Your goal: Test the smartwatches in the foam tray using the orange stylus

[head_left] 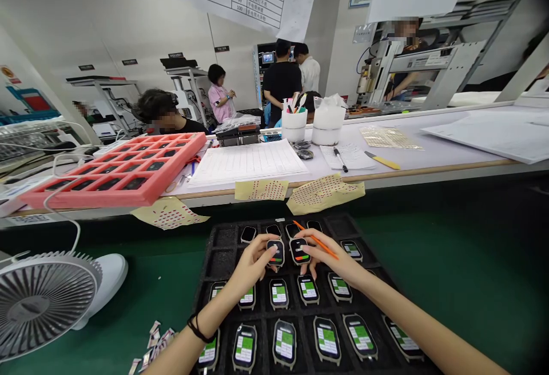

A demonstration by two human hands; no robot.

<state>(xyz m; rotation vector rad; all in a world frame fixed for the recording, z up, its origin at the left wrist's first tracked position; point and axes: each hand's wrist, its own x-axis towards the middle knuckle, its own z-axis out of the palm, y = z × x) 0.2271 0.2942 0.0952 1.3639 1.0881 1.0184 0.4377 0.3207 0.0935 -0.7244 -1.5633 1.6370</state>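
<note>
My left hand holds a watch face between thumb and fingers, the thumb on its lit screen. Right beside it, my right hand grips another watch face, its thumb also on the screen. A thin orange stick lies across the right hand, its lower end by the wrist. Both watches are above a black foam tray with rows of compartments. Several watches in the tray show green and white screens, such as one below my hands; those in the back row have dark screens.
A white fan stands at the left, with small packets near it. On the raised shelf are a pink foam tray, paper sheets, white cups, a pen and a yellow-handled blade. Several people are beyond.
</note>
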